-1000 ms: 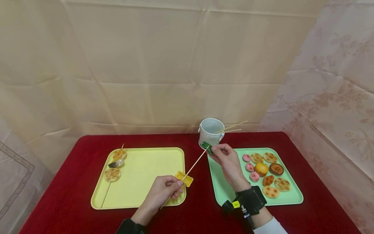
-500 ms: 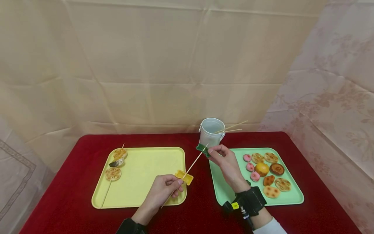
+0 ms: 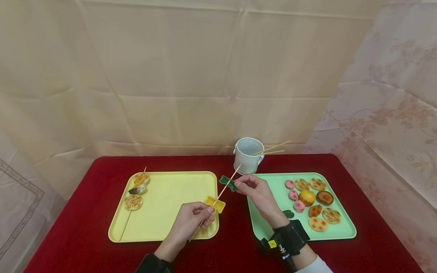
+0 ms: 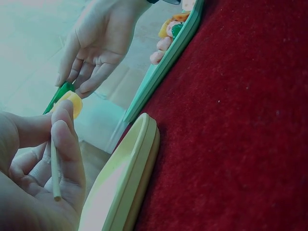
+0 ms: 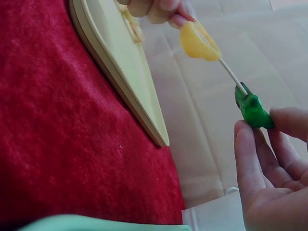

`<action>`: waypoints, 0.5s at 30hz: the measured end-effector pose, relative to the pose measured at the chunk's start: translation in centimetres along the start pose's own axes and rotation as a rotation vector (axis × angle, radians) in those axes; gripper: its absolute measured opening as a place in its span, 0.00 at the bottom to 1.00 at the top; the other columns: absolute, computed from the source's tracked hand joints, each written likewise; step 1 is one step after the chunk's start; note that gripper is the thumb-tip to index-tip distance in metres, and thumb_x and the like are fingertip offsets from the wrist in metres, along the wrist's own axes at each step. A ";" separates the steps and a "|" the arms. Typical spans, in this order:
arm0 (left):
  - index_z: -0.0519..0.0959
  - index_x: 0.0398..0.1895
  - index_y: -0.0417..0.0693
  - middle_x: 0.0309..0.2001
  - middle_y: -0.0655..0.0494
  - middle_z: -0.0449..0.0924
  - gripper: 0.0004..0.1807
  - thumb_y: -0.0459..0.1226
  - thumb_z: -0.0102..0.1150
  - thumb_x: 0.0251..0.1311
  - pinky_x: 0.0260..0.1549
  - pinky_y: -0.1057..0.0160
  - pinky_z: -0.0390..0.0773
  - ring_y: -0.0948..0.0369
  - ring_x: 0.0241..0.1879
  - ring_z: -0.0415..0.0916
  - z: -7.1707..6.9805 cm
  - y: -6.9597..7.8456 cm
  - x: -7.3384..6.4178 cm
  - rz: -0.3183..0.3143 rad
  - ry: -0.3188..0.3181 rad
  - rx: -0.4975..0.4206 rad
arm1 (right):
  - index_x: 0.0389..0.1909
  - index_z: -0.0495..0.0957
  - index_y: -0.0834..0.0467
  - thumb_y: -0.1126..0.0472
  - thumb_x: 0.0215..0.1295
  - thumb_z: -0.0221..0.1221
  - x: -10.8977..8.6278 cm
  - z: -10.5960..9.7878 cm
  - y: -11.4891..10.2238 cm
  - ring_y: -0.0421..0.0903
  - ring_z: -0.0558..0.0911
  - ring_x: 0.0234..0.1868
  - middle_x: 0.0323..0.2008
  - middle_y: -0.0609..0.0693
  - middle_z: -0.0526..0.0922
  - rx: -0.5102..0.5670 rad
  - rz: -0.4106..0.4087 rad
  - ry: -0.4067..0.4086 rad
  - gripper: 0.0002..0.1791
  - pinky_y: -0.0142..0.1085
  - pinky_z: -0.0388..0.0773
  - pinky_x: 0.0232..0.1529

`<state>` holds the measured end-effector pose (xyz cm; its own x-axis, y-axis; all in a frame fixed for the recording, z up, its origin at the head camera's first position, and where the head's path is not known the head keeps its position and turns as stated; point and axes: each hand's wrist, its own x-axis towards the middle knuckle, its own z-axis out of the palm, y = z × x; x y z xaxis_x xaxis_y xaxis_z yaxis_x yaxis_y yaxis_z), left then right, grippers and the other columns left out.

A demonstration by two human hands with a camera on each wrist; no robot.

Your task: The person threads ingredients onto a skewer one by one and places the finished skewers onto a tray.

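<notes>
My left hand (image 3: 191,222) pinches a thin wooden skewer (image 3: 222,193) between thumb and fingers, over the right edge of the yellow tray. Just above those fingers sits a wavy yellow pepper-like piece (image 3: 220,206), pierced by the stick. Further up is a green pepper-like piece (image 3: 225,180), also threaded, with the bare tip standing out beyond it. My right hand (image 3: 259,195) pinches this green piece (image 5: 255,113) by its right end. In the left wrist view, the blunt end of the skewer (image 4: 55,168) runs down past the left fingers.
On the yellow tray (image 3: 170,197) lies a skewer (image 3: 124,224) bearing round golden slices and a dark silvery piece. The green tray (image 3: 263,225) carries pink, golden, brown and green food pieces at the right. Behind stands a white bucket (image 3: 247,161) with skewers leaning out.
My right hand has slid the green piece down the skewer toward the yellow one, so more bare tip shows. The left hand has stayed nearly still.
</notes>
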<state>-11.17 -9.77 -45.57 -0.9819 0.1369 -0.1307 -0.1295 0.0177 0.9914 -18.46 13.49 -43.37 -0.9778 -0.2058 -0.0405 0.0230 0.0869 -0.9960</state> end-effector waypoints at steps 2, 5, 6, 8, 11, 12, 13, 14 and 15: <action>0.83 0.38 0.26 0.25 0.49 0.85 0.13 0.33 0.65 0.69 0.24 0.69 0.76 0.64 0.21 0.76 -0.1 0.1 0.0 0.004 0.004 0.002 | 0.47 0.81 0.68 0.61 0.71 0.66 -0.1 0.2 0.0 0.50 0.86 0.45 0.40 0.56 0.87 0.000 -0.006 -0.016 0.14 0.48 0.81 0.56; 0.83 0.39 0.26 0.26 0.49 0.85 0.13 0.34 0.65 0.69 0.23 0.69 0.76 0.64 0.21 0.76 -0.2 0.1 0.0 0.013 0.007 0.007 | 0.47 0.81 0.69 0.62 0.70 0.66 -0.3 0.5 0.0 0.53 0.86 0.45 0.39 0.56 0.87 -0.003 -0.018 -0.031 0.13 0.45 0.82 0.54; 0.83 0.38 0.26 0.25 0.49 0.85 0.13 0.34 0.65 0.68 0.24 0.69 0.76 0.64 0.21 0.76 -0.2 0.1 0.1 0.012 0.007 0.003 | 0.47 0.81 0.68 0.61 0.70 0.66 -0.3 0.6 0.1 0.54 0.86 0.45 0.39 0.56 0.87 -0.009 -0.019 -0.035 0.13 0.44 0.82 0.54; 0.84 0.38 0.26 0.25 0.49 0.85 0.13 0.34 0.65 0.68 0.24 0.69 0.76 0.64 0.21 0.76 -0.2 0.1 0.1 0.013 0.007 0.005 | 0.46 0.82 0.68 0.61 0.70 0.67 -0.4 0.8 0.1 0.56 0.86 0.46 0.39 0.56 0.87 -0.017 -0.020 -0.046 0.13 0.42 0.82 0.53; 0.84 0.38 0.26 0.25 0.50 0.85 0.13 0.34 0.65 0.68 0.24 0.69 0.76 0.64 0.21 0.76 -0.3 0.0 0.2 0.009 0.007 0.007 | 0.47 0.82 0.68 0.61 0.69 0.67 -0.4 1.0 0.3 0.60 0.85 0.47 0.39 0.55 0.88 -0.030 -0.020 -0.068 0.13 0.40 0.82 0.52; 0.84 0.37 0.26 0.25 0.50 0.85 0.13 0.33 0.65 0.68 0.24 0.69 0.76 0.64 0.21 0.76 -0.3 0.0 0.2 0.007 0.007 0.011 | 0.47 0.82 0.68 0.61 0.69 0.67 -0.4 1.0 0.4 0.61 0.85 0.47 0.39 0.55 0.88 -0.036 -0.021 -0.075 0.13 0.40 0.82 0.52; 0.84 0.37 0.27 0.25 0.50 0.85 0.12 0.34 0.65 0.68 0.24 0.69 0.76 0.64 0.22 0.76 -0.4 0.0 0.2 0.007 0.008 0.013 | 0.47 0.82 0.68 0.61 0.69 0.67 -0.4 1.1 0.5 0.60 0.86 0.47 0.39 0.55 0.88 -0.041 -0.022 -0.082 0.14 0.40 0.82 0.51; 0.84 0.37 0.27 0.25 0.50 0.85 0.12 0.34 0.65 0.68 0.24 0.69 0.76 0.64 0.22 0.76 -0.4 0.0 0.2 0.006 0.009 0.012 | 0.47 0.82 0.68 0.61 0.69 0.67 -0.4 1.1 0.5 0.60 0.86 0.47 0.40 0.55 0.88 -0.043 -0.024 -0.091 0.14 0.40 0.82 0.51; 0.84 0.37 0.27 0.25 0.50 0.85 0.12 0.34 0.65 0.68 0.24 0.69 0.76 0.64 0.22 0.76 -0.4 0.0 0.2 0.005 0.011 0.012 | 0.47 0.82 0.68 0.61 0.69 0.67 -0.4 1.2 0.6 0.60 0.86 0.47 0.40 0.56 0.88 -0.049 -0.025 -0.098 0.14 0.39 0.82 0.51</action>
<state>-11.40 -10.12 -45.59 -0.9840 0.1259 -0.1261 -0.1235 0.0286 0.9919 -17.77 12.48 -44.02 -0.9528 -0.3026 -0.0254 -0.0139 0.1272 -0.9918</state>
